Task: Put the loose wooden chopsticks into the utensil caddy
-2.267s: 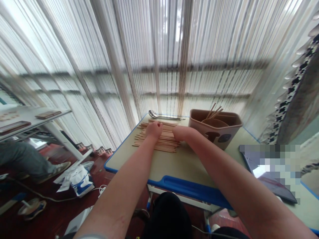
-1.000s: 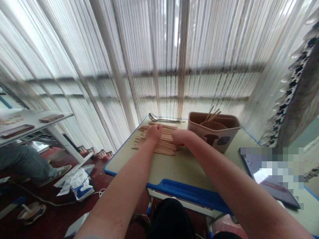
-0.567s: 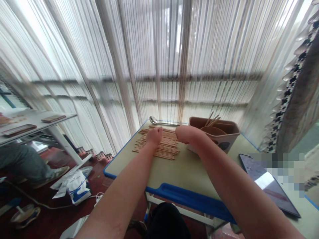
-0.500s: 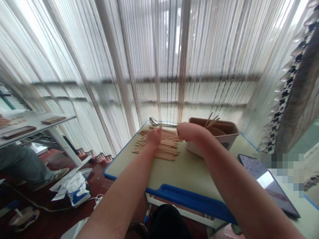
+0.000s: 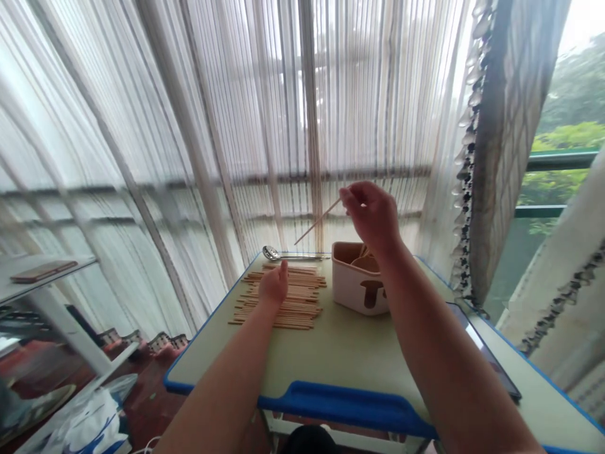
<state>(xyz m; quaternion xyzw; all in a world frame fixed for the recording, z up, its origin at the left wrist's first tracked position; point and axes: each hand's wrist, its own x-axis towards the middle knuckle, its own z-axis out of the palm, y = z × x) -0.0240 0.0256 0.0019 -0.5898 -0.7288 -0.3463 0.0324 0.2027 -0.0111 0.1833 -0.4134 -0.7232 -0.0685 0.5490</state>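
Note:
My right hand (image 5: pixel 371 211) is raised above the far side of the desk, its fingers pinching one end of a thin wooden chopstick (image 5: pixel 317 222). The stick slants down to the left. Many more chopsticks (image 5: pixel 297 309) lie side by side across the desk in a flat layer. Resting on them is my left hand (image 5: pixel 274 285), thumb up and fingers curled away from me; whatever those fingers hold is hidden. A white box (image 5: pixel 350 291) with a brown inside stands right of the layer, below my right hand, with wooden utensils (image 5: pixel 363 255) partly visible in it.
Behind the chopsticks, a slotted metal spoon (image 5: pixel 271 253) lies along the back edge. A tablet (image 5: pixel 486 350) is at the right, partly behind my forearm. The desk (image 5: pixel 331 366) has a blue rim. A sheer curtain (image 5: pixel 212 126) hangs behind, and another table (image 5: pixel 28 293) stands left.
My right hand has risen from beside the layer and box, and a chopstick now shows clearly in it. My left hand stays on the chopsticks. The view has turned right.

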